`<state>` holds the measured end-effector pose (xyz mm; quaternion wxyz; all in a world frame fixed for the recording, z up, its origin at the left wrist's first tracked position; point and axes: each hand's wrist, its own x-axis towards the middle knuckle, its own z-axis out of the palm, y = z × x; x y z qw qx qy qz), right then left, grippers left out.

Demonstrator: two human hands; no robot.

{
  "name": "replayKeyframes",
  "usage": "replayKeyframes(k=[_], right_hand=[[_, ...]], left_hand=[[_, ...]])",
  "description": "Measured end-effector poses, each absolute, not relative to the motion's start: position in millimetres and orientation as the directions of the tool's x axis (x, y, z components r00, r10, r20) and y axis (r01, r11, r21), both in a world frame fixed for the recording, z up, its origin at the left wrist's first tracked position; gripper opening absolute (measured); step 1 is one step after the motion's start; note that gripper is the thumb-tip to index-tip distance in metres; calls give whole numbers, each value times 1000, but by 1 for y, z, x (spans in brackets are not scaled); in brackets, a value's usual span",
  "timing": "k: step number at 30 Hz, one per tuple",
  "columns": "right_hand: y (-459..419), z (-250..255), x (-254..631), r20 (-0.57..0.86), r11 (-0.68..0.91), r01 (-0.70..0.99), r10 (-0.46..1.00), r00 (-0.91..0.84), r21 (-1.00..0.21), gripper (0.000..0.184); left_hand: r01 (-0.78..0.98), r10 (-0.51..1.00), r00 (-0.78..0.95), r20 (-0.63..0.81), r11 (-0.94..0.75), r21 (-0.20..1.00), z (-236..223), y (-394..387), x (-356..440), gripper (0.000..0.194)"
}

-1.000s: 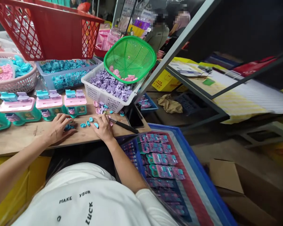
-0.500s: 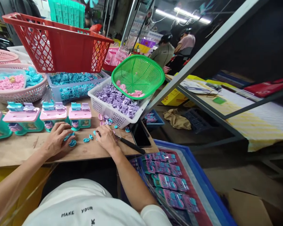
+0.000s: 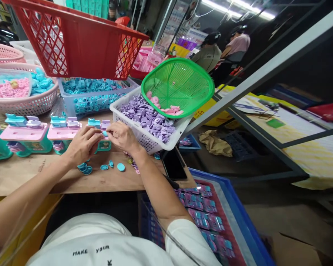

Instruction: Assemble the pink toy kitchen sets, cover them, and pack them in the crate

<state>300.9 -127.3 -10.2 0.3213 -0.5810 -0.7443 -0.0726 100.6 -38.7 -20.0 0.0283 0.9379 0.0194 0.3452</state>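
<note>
My left hand [image 3: 86, 143] and my right hand [image 3: 124, 137] meet fingertip to fingertip above the board. Between them they pinch a small blue plastic piece [image 3: 105, 133]; the fingers hide part of it. Just behind is a pink and teal toy box [image 3: 104, 145], partly covered by my hands. More such boxes [image 3: 26, 135] stand in a row to the left. Below my hands lie a round blue disc [image 3: 120, 167], a small blue oval part [image 3: 104, 167] and a little cluster of blue parts [image 3: 85, 169].
A white basket [image 3: 144, 144] of purple parts carries a tilted green basket [image 3: 180, 87]. A phone [image 3: 173, 164] lies by the board's right edge. Behind are a red basket [image 3: 83, 48] and a bin of blue parts [image 3: 90, 105]. A metal post [image 3: 238, 79] slants across the right.
Both hands have risen from the board and come together, the right moving up and left. The blue disc now shows on the board. The camera view has shifted slightly.
</note>
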Motion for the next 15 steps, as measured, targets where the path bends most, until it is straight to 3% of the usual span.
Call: replayKeyframes(k=[7, 15], right_hand=[[-133, -7, 308, 525, 340, 916, 830, -186, -213, 18], [-137, -16, 301, 567, 276, 917, 821, -69, -287, 25]], left_hand=[[114, 119, 784, 610, -992, 46, -36, -39, 106, 41], [136, 204, 803, 559, -977, 162, -41, -40, 108, 48]])
